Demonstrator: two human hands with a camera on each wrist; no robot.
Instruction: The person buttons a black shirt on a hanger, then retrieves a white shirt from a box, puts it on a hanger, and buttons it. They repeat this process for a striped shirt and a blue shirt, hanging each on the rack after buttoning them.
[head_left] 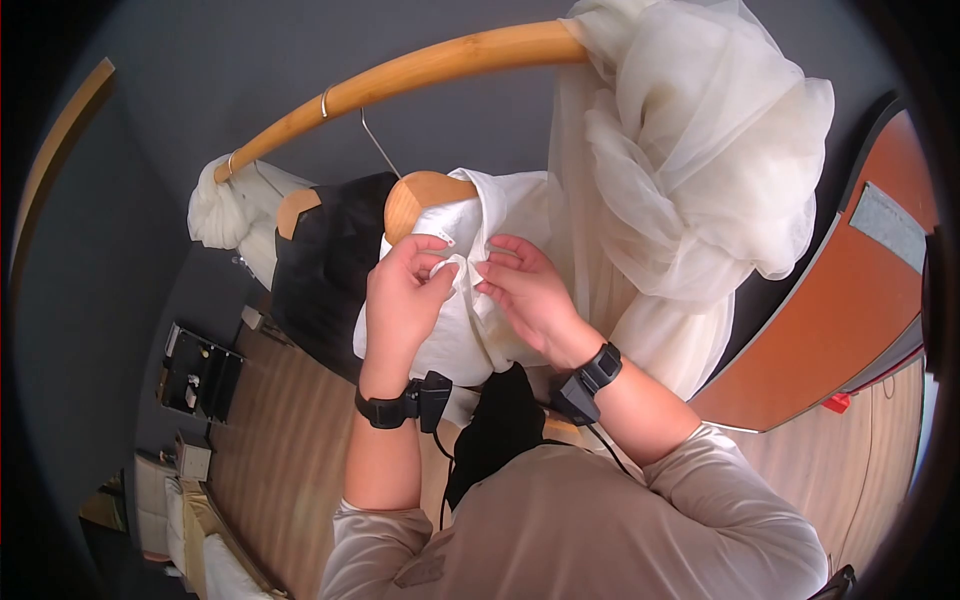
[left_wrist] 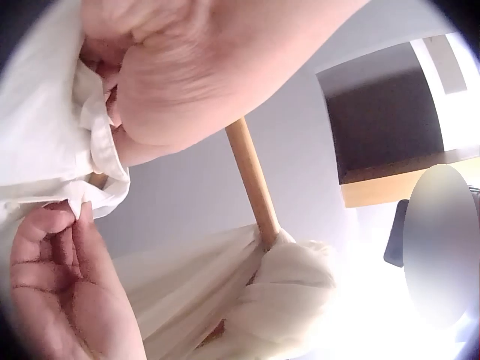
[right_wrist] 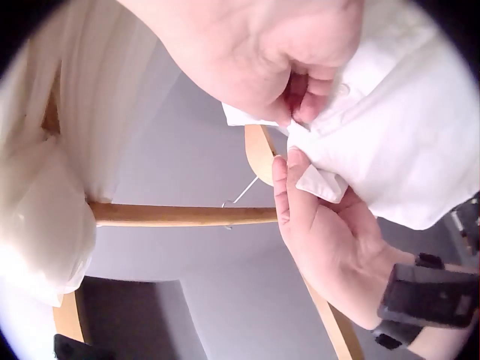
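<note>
A white shirt [head_left: 518, 203] hangs on a wooden hanger [head_left: 408, 208] in front of me. At its upper front, my left hand [head_left: 398, 300] pinches the fabric between thumb and fingers. My right hand [head_left: 538, 300] pinches the facing edge, close beside the left fingertips. In the left wrist view, the right hand [left_wrist: 64, 277] grips a small fold between thumb and curled fingers. A pointed white corner [right_wrist: 321, 182] lies over the left hand [right_wrist: 330, 240] in the right wrist view. Part of the right fingertips is hidden there by the palm.
A wooden rod [head_left: 450, 58] runs overhead, with sheer cream drapery [head_left: 690, 150] bunched at its right end. Left of the shirt hangs a black garment [head_left: 325, 260] on another wooden hanger [head_left: 296, 210]. An orange-brown panel [head_left: 830, 300] stands at right.
</note>
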